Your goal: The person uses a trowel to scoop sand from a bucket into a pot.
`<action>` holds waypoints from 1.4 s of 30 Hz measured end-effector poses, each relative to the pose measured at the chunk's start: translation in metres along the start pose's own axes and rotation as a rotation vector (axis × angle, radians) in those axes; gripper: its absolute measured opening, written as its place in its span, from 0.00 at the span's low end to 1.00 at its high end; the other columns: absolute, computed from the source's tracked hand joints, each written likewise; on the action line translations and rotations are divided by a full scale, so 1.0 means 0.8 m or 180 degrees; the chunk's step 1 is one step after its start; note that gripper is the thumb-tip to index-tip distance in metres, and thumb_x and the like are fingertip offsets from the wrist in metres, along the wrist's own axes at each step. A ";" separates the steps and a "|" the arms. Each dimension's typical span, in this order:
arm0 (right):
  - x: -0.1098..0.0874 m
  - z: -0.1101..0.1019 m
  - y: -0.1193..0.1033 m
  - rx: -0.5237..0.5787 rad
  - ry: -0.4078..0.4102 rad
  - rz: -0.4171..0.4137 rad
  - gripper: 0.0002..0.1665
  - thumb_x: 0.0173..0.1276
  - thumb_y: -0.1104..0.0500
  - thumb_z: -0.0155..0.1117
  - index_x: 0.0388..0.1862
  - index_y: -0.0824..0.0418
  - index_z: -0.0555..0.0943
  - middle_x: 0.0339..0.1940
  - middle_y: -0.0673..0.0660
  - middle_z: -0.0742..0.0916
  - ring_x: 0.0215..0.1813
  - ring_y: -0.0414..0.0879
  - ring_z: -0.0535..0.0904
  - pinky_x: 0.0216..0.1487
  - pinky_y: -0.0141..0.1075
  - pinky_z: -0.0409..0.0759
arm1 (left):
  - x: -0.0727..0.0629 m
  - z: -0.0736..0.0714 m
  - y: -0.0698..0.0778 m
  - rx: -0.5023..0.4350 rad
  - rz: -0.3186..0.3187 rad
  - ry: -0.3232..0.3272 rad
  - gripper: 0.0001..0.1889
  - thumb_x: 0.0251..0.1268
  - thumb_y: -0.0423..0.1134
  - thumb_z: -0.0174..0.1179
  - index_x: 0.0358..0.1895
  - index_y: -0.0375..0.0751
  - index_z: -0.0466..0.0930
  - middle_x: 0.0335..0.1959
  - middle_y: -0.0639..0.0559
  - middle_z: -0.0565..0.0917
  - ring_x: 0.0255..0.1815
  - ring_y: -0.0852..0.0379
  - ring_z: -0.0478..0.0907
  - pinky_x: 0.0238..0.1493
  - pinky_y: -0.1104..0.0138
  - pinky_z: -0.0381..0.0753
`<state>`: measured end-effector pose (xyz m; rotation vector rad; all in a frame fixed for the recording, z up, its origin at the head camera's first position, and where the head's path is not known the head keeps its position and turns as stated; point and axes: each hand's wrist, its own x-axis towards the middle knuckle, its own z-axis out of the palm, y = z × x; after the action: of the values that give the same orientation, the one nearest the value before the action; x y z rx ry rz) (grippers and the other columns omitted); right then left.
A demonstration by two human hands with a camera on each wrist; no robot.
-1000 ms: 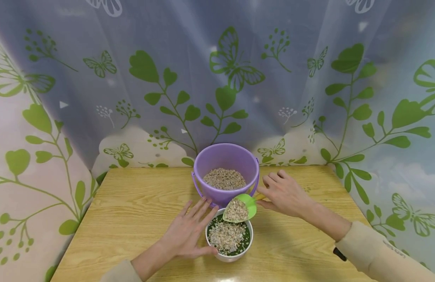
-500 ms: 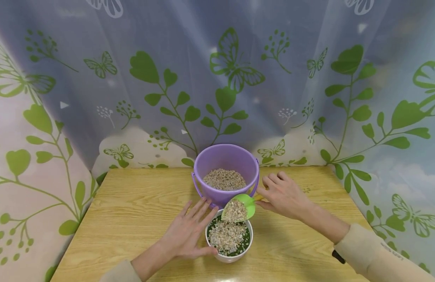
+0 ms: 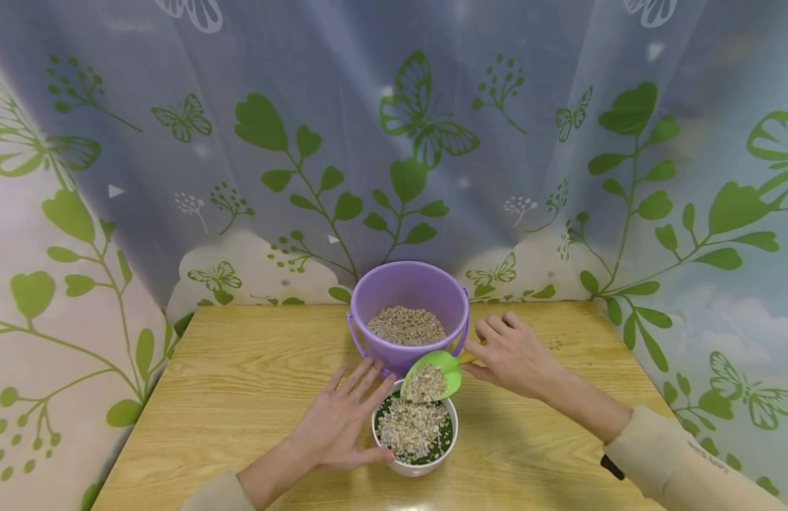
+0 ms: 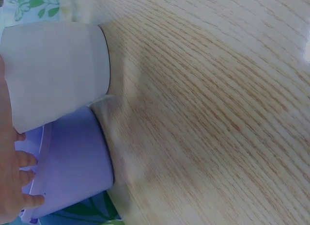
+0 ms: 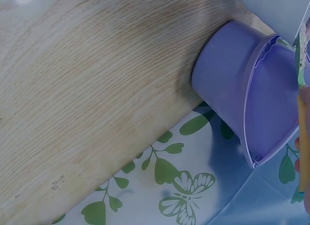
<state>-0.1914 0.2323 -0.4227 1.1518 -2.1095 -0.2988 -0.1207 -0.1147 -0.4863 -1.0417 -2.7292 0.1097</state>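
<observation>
My right hand (image 3: pixel 517 356) holds the yellow handle of a small green scoop (image 3: pixel 452 377). Pale granules lie in the scoop's blade, which tilts over the far rim of a white pot (image 3: pixel 416 469). Inside that pot, a heap of the same granules (image 3: pixel 412 430) covers the middle, with dark green around it. Spread and straight, the fingers of my left hand (image 3: pixel 335 420) lie along the pot's left side, its thumb at the near rim. The left wrist view shows the pot's outer wall (image 4: pixel 60 70) beside the hand.
Right behind the pot stands a purple bucket (image 3: pixel 378 291) with brownish granules (image 3: pixel 407 325) at its bottom and its handle hanging down in front. Both stand on a wooden table (image 3: pixel 241 369). A curtain (image 3: pixel 343 177) printed with leaves and butterflies surrounds the table's back and sides.
The scoop's blade has shifted slightly left and tilted further toward the pot, and its load has shrunk and slid toward the tip. The left hand stays where it was.
</observation>
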 end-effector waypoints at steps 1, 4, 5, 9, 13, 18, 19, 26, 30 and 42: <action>-0.001 0.000 0.000 -0.0003 0.0018 -0.0004 0.25 0.66 0.31 0.61 0.46 0.47 0.83 0.30 0.50 0.78 0.32 0.47 0.73 0.36 0.38 0.69 | 0.000 0.000 0.000 -0.0003 -0.0001 0.0005 0.59 0.60 0.88 0.43 0.85 0.49 0.56 0.86 0.40 0.59 0.87 0.41 0.57 0.84 0.42 0.64; -0.002 0.001 0.000 0.0012 0.0050 0.0005 0.24 0.64 0.32 0.65 0.44 0.48 0.83 0.29 0.50 0.78 0.32 0.47 0.73 0.35 0.38 0.69 | 0.000 0.002 0.000 -0.0002 0.0003 0.0034 0.59 0.60 0.88 0.43 0.85 0.49 0.57 0.86 0.40 0.60 0.87 0.41 0.58 0.83 0.42 0.64; -0.002 0.001 0.001 0.0015 0.0058 0.0010 0.23 0.63 0.33 0.68 0.43 0.48 0.83 0.29 0.50 0.78 0.32 0.47 0.73 0.35 0.38 0.69 | 0.000 0.002 0.000 -0.0004 0.0006 0.0047 0.59 0.60 0.88 0.43 0.85 0.48 0.57 0.85 0.40 0.60 0.87 0.41 0.58 0.83 0.42 0.64; -0.003 0.000 0.003 0.0003 0.0066 0.0028 0.25 0.56 0.34 0.78 0.40 0.49 0.83 0.29 0.51 0.78 0.32 0.48 0.73 0.35 0.38 0.71 | 0.000 0.003 0.000 0.0003 0.0022 0.0093 0.59 0.61 0.88 0.43 0.85 0.48 0.58 0.85 0.39 0.61 0.87 0.41 0.59 0.83 0.41 0.65; -0.004 0.000 0.005 -0.0031 0.0064 -0.0007 0.25 0.57 0.34 0.78 0.36 0.50 0.80 0.30 0.51 0.78 0.32 0.48 0.74 0.36 0.39 0.72 | 0.000 0.002 0.000 -0.0008 0.0016 0.0065 0.59 0.61 0.88 0.42 0.85 0.48 0.57 0.85 0.39 0.60 0.87 0.41 0.59 0.83 0.41 0.65; -0.005 -0.001 0.007 -0.0036 0.0107 -0.0051 0.24 0.60 0.35 0.74 0.34 0.51 0.77 0.30 0.52 0.79 0.33 0.48 0.73 0.36 0.39 0.73 | 0.000 0.002 0.000 0.0015 0.0028 0.0075 0.59 0.61 0.88 0.42 0.85 0.47 0.56 0.85 0.39 0.60 0.87 0.41 0.59 0.83 0.41 0.65; -0.005 -0.002 0.008 -0.0043 0.0126 -0.0059 0.24 0.61 0.35 0.73 0.34 0.52 0.77 0.31 0.52 0.79 0.33 0.48 0.73 0.36 0.39 0.73 | 0.001 0.003 -0.001 0.0019 0.0034 0.0086 0.59 0.61 0.88 0.41 0.85 0.47 0.56 0.85 0.39 0.60 0.87 0.41 0.59 0.82 0.41 0.66; -0.003 -0.008 0.010 -0.0135 0.0212 -0.0136 0.23 0.64 0.36 0.69 0.35 0.53 0.76 0.31 0.53 0.79 0.34 0.49 0.73 0.36 0.40 0.72 | 0.001 0.002 0.000 -0.0014 0.0026 0.0036 0.59 0.61 0.88 0.41 0.85 0.47 0.56 0.86 0.39 0.59 0.87 0.41 0.58 0.83 0.41 0.64; -0.001 -0.010 0.010 -0.0191 0.0236 -0.0151 0.21 0.67 0.37 0.63 0.34 0.53 0.76 0.32 0.53 0.79 0.34 0.49 0.73 0.36 0.39 0.72 | 0.000 0.001 0.000 -0.0022 0.0022 0.0017 0.59 0.61 0.87 0.43 0.85 0.47 0.56 0.86 0.39 0.59 0.87 0.41 0.58 0.83 0.41 0.64; -0.001 -0.013 0.006 -0.0476 0.0330 -0.0321 0.24 0.83 0.39 0.48 0.36 0.54 0.77 0.33 0.54 0.82 0.35 0.49 0.74 0.37 0.38 0.74 | 0.000 0.003 0.000 0.0015 0.0044 0.0111 0.59 0.62 0.87 0.42 0.85 0.47 0.57 0.85 0.39 0.61 0.87 0.41 0.60 0.82 0.41 0.65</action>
<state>-0.1869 0.2369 -0.4130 1.1615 -1.9090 -0.4271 -0.1213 -0.1147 -0.4889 -1.0511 -2.6896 0.0993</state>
